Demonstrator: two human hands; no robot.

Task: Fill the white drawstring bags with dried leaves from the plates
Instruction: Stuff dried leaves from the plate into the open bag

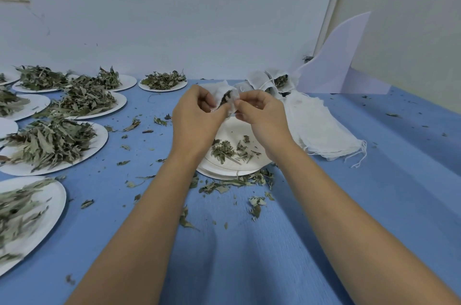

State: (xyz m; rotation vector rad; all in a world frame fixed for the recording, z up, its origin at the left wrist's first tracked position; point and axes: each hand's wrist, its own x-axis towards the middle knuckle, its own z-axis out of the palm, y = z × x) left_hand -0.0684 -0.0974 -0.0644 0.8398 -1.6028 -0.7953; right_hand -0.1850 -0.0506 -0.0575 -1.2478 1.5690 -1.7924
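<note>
My left hand and right hand both pinch a leaf-filled drawstring bag; next, I judge, cinching it shut.

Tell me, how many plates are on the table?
10 plates. Four line the back left, two sit in front of those, three more come nearer along the left, and one lies under the hands. Others may be stacked or cut off.

Two hands up, left hand and right hand, one white bag between them, at least ten plates on show, one pile of empty bags, and perhaps four filled bags, too bunched to count surely
</note>
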